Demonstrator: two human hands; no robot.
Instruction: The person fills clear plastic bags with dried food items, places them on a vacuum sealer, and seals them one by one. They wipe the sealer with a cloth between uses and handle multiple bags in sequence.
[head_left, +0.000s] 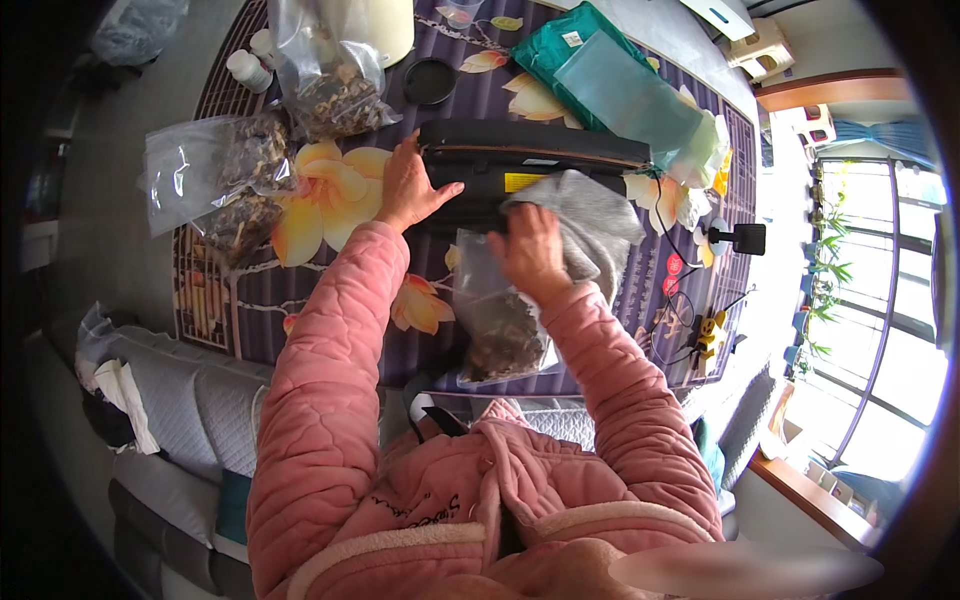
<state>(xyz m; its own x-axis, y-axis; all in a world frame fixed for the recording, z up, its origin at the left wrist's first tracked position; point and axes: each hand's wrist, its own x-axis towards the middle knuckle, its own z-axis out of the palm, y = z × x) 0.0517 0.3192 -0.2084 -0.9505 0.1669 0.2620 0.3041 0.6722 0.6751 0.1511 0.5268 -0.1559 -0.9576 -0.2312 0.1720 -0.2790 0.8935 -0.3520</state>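
A long black vacuum sealer (480, 187) with its lid raised stands across the patterned tablecloth. My left hand (416, 184) rests at its left end, thumb apart from the fingers. My right hand (531, 244) is pressed on a grey cloth (592, 217) that lies over the right part of the machine's front; whether the fingers grip it is hard to tell, as they are slightly blurred. Just below the right hand lies a clear plastic bag (502, 337) with dark dried pieces in it, partly under the wrist.
Two more clear bags of dried pieces (244, 161) (337, 90) lie at the left, near white bottles (249, 71). A round black lid (430, 81) is behind the machine. Green packaging (555, 52) and clear bags (630, 94) lie at the back right. A cable (660, 202) runs to a yellow plug adapter (710, 334).
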